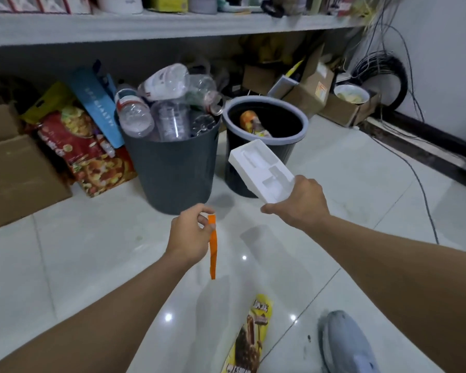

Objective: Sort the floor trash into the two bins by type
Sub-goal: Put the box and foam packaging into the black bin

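Two dark bins stand side by side on the white tiled floor. The left bin (172, 170) is heaped with clear plastic bottles (164, 103). The right bin (293, 114) has a grey rim and holds a few wrappers at the bottom. My right hand (299, 201) grips a white foam packing tray (261, 168), held in the air in front of the right bin. My left hand (191, 232) pinches the top of an orange strip (213, 249) that hangs down, in front of the left bin. A yellow snack wrapper (250, 337) lies on the floor near my feet.
Cardboard boxes (14, 168) and red snack bags (84, 146) crowd the left under a long shelf (145, 25). More boxes and a paper bowl (351, 95) sit at the back right, with cables (404, 157) along the wall. My grey shoe (345, 343) is at bottom right.
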